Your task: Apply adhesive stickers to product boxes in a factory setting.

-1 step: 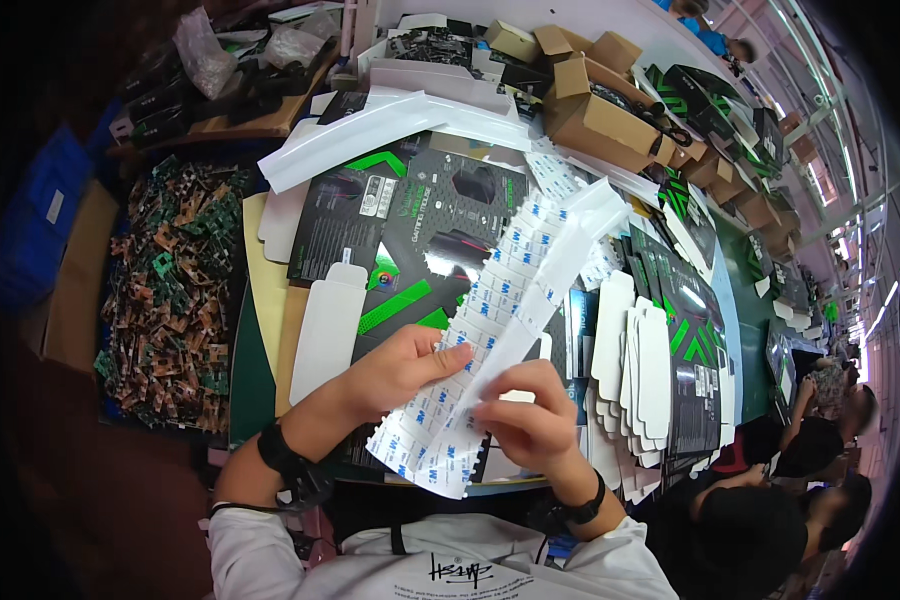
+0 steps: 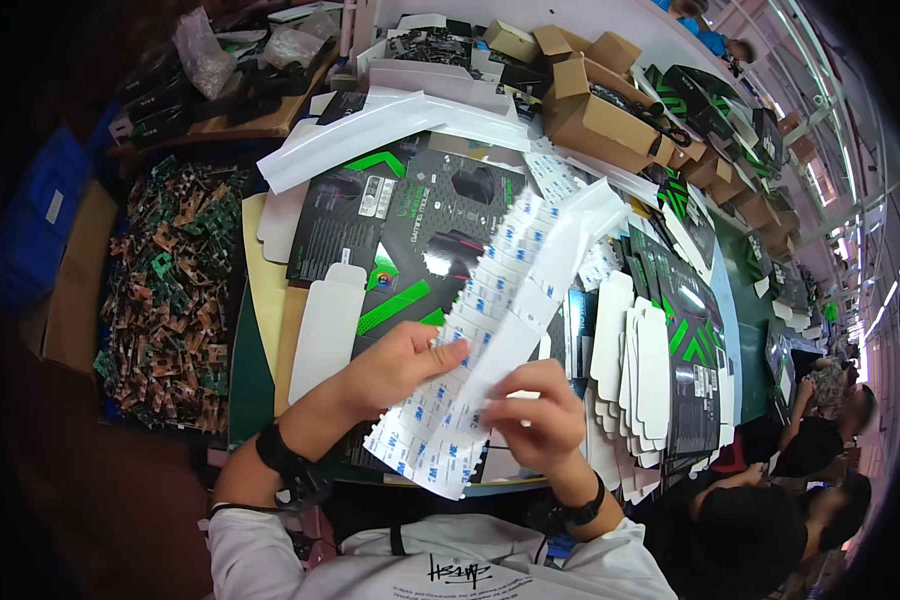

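A long sheet of adhesive pads (image 2: 440, 420), white with blue print and notched edges, slants from near my body up to the right. My left hand (image 2: 400, 370) is closed on its left edge, thumb on top. The sheet's upper right part is a plain glossy white strip (image 2: 570, 240). Beside its lower right edge, my right hand (image 2: 538, 412) has thumb and fingers pinched together; what they hold, if anything, is too small to make out. Underneath lie flat black and green printed boxes (image 2: 450, 200), partly covered by the sheet.
Stacked flattened boxes (image 2: 635, 370) stand at my right. More glossy white strips (image 2: 350, 140) lie across the far side. An open brown carton (image 2: 600, 120) sits at the back right. To the left is a bin of small circuit boards (image 2: 175, 290). Other people (image 2: 760, 510) sit at the right.
My right hand has shifted slightly right and up along the sheet's edge. My left hand and the sheet have barely moved.
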Tool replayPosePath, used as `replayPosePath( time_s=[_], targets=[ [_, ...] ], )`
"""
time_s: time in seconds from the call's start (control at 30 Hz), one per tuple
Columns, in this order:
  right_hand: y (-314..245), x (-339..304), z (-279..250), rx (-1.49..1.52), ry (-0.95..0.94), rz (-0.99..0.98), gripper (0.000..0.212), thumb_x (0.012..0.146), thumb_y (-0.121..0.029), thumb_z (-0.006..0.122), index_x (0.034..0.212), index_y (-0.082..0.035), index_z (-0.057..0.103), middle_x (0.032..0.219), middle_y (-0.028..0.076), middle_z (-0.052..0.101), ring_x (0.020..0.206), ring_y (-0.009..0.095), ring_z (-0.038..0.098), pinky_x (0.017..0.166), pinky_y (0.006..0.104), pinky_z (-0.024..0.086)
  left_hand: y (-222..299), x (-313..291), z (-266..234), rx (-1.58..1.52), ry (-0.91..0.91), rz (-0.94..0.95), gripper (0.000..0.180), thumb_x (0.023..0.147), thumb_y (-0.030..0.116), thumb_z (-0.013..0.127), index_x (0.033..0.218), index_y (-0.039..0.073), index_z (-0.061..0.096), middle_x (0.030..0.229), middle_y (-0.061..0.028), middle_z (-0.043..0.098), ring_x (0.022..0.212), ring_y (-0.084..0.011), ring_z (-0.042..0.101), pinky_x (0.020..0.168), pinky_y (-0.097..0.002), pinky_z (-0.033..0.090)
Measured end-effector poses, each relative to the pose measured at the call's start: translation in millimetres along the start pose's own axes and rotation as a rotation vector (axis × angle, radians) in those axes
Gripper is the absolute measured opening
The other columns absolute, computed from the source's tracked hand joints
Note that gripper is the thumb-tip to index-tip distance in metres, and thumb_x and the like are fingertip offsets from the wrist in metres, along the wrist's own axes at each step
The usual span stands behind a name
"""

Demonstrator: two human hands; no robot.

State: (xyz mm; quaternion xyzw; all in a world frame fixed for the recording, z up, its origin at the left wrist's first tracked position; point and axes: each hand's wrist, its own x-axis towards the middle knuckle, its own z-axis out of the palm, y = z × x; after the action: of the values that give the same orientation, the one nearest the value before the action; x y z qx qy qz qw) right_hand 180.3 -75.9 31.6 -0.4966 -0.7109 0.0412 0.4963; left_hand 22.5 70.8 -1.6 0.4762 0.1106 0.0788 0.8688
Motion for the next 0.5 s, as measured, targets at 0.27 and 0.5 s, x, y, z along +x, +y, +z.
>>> replayPosePath(
  time_s=[0.27, 0.5],
  targets=[
    [61, -43, 0, 0.107, 0.172, 0.555, 0.015, 0.087, 0.002, 0.064, 0.101, 0.001, 0.061, 0.085, 0.005, 0.064, 0.076, 0.011, 0.060, 0.067, 0.0224, 0.046, 11, 6, -27, 0.908, 0.471, 0.149, 0.031, 0.096, 0.022, 0.055, 0.091, -0.007, 0.064, 0.068, -0.0137, 0.063, 0.060, -0.0164, 0.059, 0.056, -0.0326, 0.046],
    [61, -43, 5, 0.080, 0.090, 0.670, 0.019, 0.085, 0.001, 0.066, 0.104, 0.000, 0.060, 0.080, 0.004, 0.061, 0.072, 0.008, 0.058, 0.064, 0.0214, 0.045, 7, 9, -31, 0.924, 0.460, 0.081, 0.031, 0.097, 0.022, 0.054, 0.094, -0.007, 0.065, 0.071, -0.0086, 0.066, 0.062, -0.0115, 0.060, 0.057, -0.0302, 0.047]
  ],
)
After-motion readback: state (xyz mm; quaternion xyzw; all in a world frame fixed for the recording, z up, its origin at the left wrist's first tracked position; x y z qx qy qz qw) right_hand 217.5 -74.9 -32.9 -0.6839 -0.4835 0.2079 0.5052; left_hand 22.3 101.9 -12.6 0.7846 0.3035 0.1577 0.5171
